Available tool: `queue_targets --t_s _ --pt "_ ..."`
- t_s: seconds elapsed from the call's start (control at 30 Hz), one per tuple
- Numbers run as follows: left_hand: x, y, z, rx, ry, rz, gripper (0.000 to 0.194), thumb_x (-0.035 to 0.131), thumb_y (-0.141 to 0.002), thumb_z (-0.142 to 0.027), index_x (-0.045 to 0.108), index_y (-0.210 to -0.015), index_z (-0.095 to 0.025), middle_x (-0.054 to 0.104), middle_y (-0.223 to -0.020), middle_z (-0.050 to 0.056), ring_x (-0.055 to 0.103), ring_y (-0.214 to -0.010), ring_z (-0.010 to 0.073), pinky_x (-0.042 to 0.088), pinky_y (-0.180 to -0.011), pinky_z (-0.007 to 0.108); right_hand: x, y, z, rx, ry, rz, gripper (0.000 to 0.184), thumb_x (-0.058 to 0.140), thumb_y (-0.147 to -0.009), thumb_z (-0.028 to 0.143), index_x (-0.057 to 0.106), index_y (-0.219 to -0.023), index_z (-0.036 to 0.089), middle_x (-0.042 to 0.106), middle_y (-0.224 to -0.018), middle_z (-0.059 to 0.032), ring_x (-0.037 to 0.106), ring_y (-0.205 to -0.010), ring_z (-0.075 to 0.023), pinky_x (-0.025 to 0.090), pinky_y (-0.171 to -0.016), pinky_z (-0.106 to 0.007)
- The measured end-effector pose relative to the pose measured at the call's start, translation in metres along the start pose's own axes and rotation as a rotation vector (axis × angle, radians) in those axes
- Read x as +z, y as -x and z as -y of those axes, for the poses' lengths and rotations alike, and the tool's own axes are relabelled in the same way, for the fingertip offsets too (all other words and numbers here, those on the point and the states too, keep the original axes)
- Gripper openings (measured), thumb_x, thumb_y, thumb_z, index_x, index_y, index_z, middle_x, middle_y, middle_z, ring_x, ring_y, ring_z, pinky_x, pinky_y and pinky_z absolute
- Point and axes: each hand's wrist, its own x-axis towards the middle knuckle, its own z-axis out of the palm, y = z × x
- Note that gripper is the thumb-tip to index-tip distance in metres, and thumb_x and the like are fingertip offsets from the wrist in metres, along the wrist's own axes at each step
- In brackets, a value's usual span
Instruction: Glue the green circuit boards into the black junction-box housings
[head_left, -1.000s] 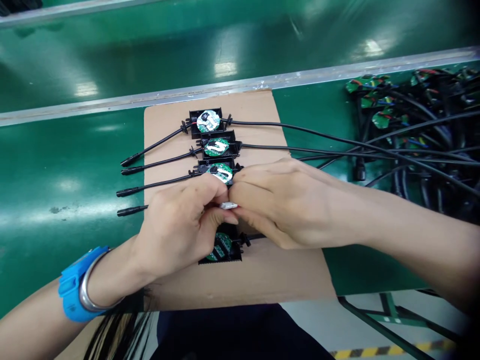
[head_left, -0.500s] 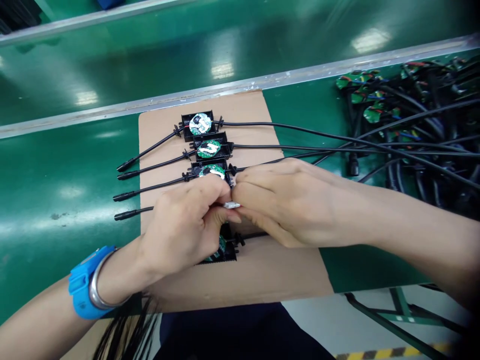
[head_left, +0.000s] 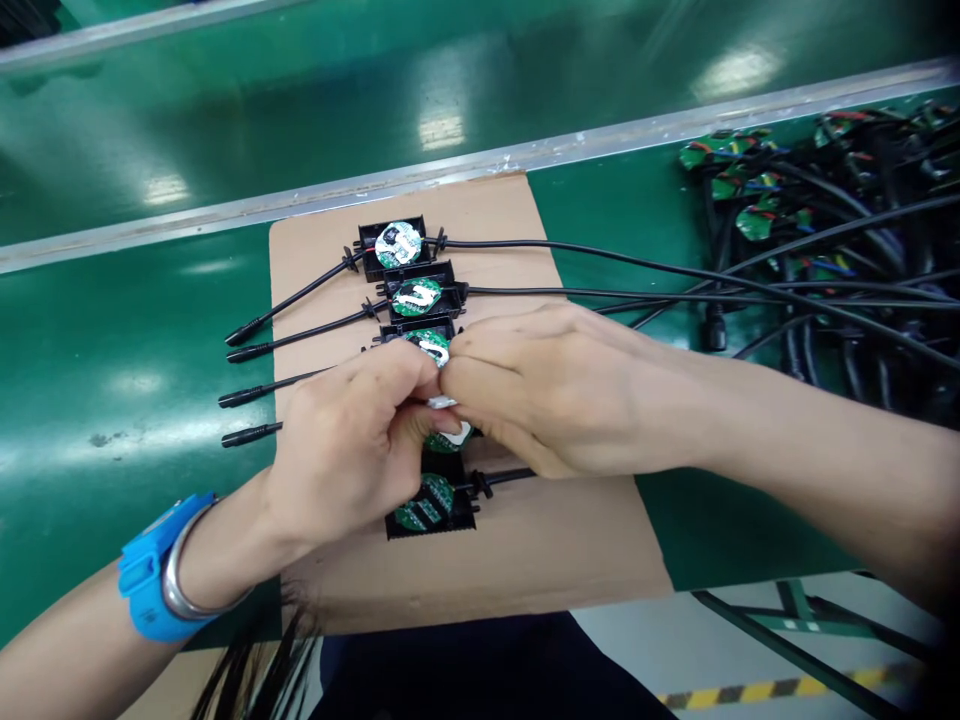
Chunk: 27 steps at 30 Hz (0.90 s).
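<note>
Several black housings with round green circuit boards lie in a column on a brown cardboard sheet (head_left: 555, 540), each with black cables running left and right. My left hand (head_left: 352, 450) and my right hand (head_left: 547, 395) meet over the fourth housing, fingers pinched together on a small white piece (head_left: 441, 402). The fourth board (head_left: 450, 438) shows only partly beneath my fingers. Nearest me lies the bottom housing (head_left: 429, 505), uncovered. The top housing (head_left: 396, 243) and the second one (head_left: 416, 295) carry white patches on their boards. A blue wrist strap (head_left: 146, 590) sits on my left wrist.
A heap of black cables with green boards (head_left: 810, 220) lies at the right on the green bench. A metal rail (head_left: 225, 210) runs across behind the cardboard, with a green belt beyond. The bench's front edge and a floor frame show at lower right.
Both hands have shifted slightly left and away from me, still pinched on the white piece. The bottom housing, half covered by my left hand before, now shows fully.
</note>
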Motion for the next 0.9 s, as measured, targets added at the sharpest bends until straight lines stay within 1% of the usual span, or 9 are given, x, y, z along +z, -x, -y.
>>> queue_targets --t_s 0.2,0.3,0.47,0.6,0.67,0.73,0.77,0.83,0.9 --pt "0.005 -0.003 0.001 0.032 0.072 -0.04 0.013 0.067 -0.083 -0.017 0.055 -0.079 -0.021 0.065 -0.071 -0.003 0.063 -0.064 0.0128 0.051 -0.059 0.023 -0.001 0.009 -0.001 0.032 0.022 -0.133 0.024 0.034 -0.095 0.019 0.045 -0.073 0.018 0.043 -0.067 -0.0004 0.037 -0.061 -0.014 0.025 -0.055 -0.028" --pt "-0.001 -0.007 -0.003 0.036 0.175 -0.032 0.015 0.072 -0.082 -0.024 0.058 -0.085 -0.02 0.068 -0.078 -0.003 0.065 -0.068 0.0117 0.053 -0.063 0.022 -0.007 0.016 0.003 0.063 -0.028 -0.223 0.021 0.04 -0.095 0.021 0.047 -0.075 0.018 0.044 -0.067 0.0002 0.039 -0.06 -0.0135 0.028 -0.054 -0.027" --pt "-0.03 0.0 -0.016 -0.104 0.363 0.064 0.026 0.075 -0.079 -0.03 0.059 -0.097 -0.02 0.068 -0.09 0.0 0.066 -0.074 0.0128 0.056 -0.068 0.024 -0.018 0.027 0.027 0.164 -0.102 -0.324 0.019 0.043 -0.096 0.024 0.055 -0.083 0.018 0.055 -0.069 -0.0003 0.05 -0.062 -0.0131 0.036 -0.056 -0.026" --pt "-0.046 0.039 -0.036 -0.31 0.524 0.069 0.015 0.06 -0.089 -0.021 0.057 -0.104 -0.023 0.069 -0.089 0.001 0.066 -0.076 0.0131 0.055 -0.067 0.022 -0.006 0.038 0.06 0.196 0.064 -0.332 0.019 0.041 -0.096 0.019 0.058 -0.09 0.017 0.059 -0.067 -0.0011 0.052 -0.057 -0.0138 0.036 -0.049 -0.027" --pt "-0.041 0.066 -0.048 -0.418 0.685 0.145 0.011 0.055 -0.092 -0.028 0.058 -0.101 -0.021 0.068 -0.083 0.003 0.065 -0.069 0.0132 0.053 -0.06 0.021 0.008 0.044 0.079 0.168 0.124 -0.33 0.02 0.038 -0.095 0.014 0.058 -0.098 0.016 0.062 -0.07 -0.0016 0.055 -0.058 -0.0147 0.039 -0.049 -0.028" --pt "-0.029 0.09 -0.057 -0.502 0.859 0.239 0.026 0.052 -0.093 -0.043 0.06 -0.095 -0.018 0.067 -0.075 0.004 0.062 -0.064 0.0135 0.05 -0.056 0.02 0.023 0.049 0.097 0.21 0.053 -0.325 0.02 0.039 -0.095 0.015 0.059 -0.1 0.017 0.064 -0.074 -0.0019 0.058 -0.062 -0.0149 0.043 -0.053 -0.028" --pt "-0.02 0.099 -0.06 -0.562 0.924 0.284 0.033 0.051 -0.092 -0.049 0.061 -0.093 -0.017 0.066 -0.073 0.004 0.061 -0.063 0.013 0.048 -0.057 0.02 0.03 0.052 0.105 0.279 -0.017 -0.332 0.018 0.042 -0.095 0.017 0.059 -0.097 0.018 0.064 -0.074 -0.0017 0.059 -0.064 -0.0144 0.045 -0.055 -0.027" --pt "-0.004 0.11 -0.065 -0.672 1.026 0.283 0.04 0.05 -0.091 -0.054 0.062 -0.09 -0.015 0.063 -0.068 0.004 0.057 -0.059 0.0112 0.043 -0.054 0.018 0.041 0.055 0.119 0.4 -0.158 -0.311 0.015 0.045 -0.095 0.019 0.06 -0.093 0.02 0.064 -0.074 -0.0015 0.061 -0.065 -0.0136 0.049 -0.06 -0.025" --pt "0.009 0.114 -0.067 -0.775 1.097 0.224 0.04 0.051 -0.091 -0.053 0.062 -0.088 -0.014 0.061 -0.066 0.003 0.053 -0.056 0.0099 0.041 -0.052 0.017 0.047 0.057 0.129 0.433 -0.226 -0.309 0.015 0.046 -0.093 0.02 0.06 -0.097 0.021 0.064 -0.078 -0.0024 0.062 -0.068 -0.0146 0.051 -0.066 -0.025"
